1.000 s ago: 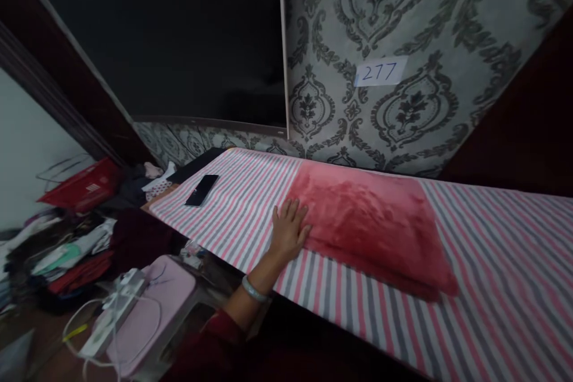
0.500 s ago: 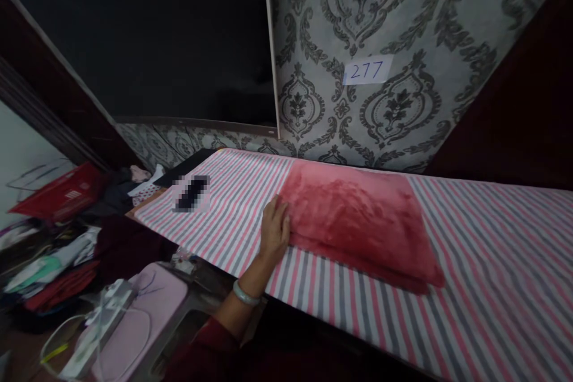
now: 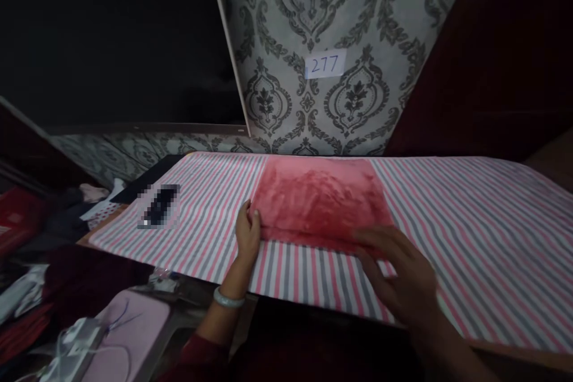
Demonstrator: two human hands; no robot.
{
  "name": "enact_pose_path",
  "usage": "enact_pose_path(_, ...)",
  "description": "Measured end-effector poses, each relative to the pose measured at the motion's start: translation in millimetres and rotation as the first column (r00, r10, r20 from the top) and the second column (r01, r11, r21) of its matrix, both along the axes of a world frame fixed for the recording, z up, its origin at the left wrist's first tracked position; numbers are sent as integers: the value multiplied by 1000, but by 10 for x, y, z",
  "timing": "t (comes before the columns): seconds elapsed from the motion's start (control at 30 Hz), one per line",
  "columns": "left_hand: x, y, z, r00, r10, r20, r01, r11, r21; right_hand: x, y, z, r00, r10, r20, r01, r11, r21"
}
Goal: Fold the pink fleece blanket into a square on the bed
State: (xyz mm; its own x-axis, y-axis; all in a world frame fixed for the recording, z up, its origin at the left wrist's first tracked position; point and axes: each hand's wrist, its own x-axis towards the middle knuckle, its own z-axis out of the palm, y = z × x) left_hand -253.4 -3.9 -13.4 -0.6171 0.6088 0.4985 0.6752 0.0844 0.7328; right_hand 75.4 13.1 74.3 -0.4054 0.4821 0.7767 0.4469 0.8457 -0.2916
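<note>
A folded red plush cloth (image 3: 320, 200) lies on a striped sheet in pink, grey and white (image 3: 430, 209). At the cloth's left edge, my left hand (image 3: 248, 230) has its fingers bent around the side, with the thumb at the near side; a pale bangle (image 3: 228, 298) circles that wrist. My right hand (image 3: 398, 268) reaches over the cloth's near right corner. Its fingers are stretched out over the fabric and the thumb stands apart below them, a little blurred. The corner under those fingers is partly hidden.
A pixelated dark phone-like object (image 3: 159, 206) lies on the sheet's left part. Behind is a patterned wall with a paper marked 277 (image 3: 325, 64) and a large dark screen (image 3: 116, 42). At lower left, a power strip (image 3: 74, 349) rests on a pink surface (image 3: 138, 322), near piled clothes.
My right hand has come into view at the cloth's near right corner. My left hand stays at the left edge. The view has turned to the right.
</note>
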Motion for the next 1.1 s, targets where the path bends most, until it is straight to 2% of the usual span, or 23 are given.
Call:
enact_pose_path(0.13, -53, 23, -21, 995, 5, 102, 0, 999, -42, 53, 408, -442, 954, -122, 273, 131, 991, -14)
enact_pose_path(0.27, -23, 16, 6, 999, -45, -5, 45, 999, 20, 237, 542, -841, 859, -167, 484, 199, 980, -16)
enact_pose_path(0.33, -6, -16, 33, 993, -67, -99, 71, 997, 41, 300, 550, -938, 857, -158, 491, 195, 980, -24)
enact_pose_path(0.4, -11, -83, 59, 975, -114, -192, 117, 993, 6, 333, 562, -984, 878, -168, 448, 198, 980, -20)
enact_pose_path(0.47, -49, -181, 80, 927, -237, -290, 217, 971, -101, 348, 585, -1007, 899, -181, 398, 206, 978, -21)
enact_pose_path(0.53, -121, -282, 93, 839, -397, -372, 325, 914, -244, 354, 609, -1019, 910, -184, 371, 215, 976, -44)
enact_pose_path(0.6, -209, -354, 102, 757, -504, -415, 379, 857, -350, 353, 627, -1027, 913, -181, 365, 220, 973, -68)
enact_pose_path(0.67, -289, -372, 107, 729, -529, -435, 374, 840, -393, 346, 639, -1030, 909, -186, 372, 229, 971, -74)
enact_pose_path(0.8, -362, -283, 104, 723, -512, -464, 336, 847, -412, 340, 668, -1040, 903, -205, 378, 244, 968, -57)
enact_pose_path(0.9, -361, -176, 147, 749, -475, -461, 331, 872, -361, 362, 737, -991, 911, -197, 362, 224, 974, -35)
enact_pose_path(1.0, -367, -56, 380, 760, -465, -454, 382, 885, -266, 394, 861, -735, 931, -184, 316, 196, 981, -7)
enact_pose_path(1.1, -409, 80, 879, 780, -419, -465, 403, 905, -139, 411, 978, -170, 963, -185, 195, 187, 982, 6)
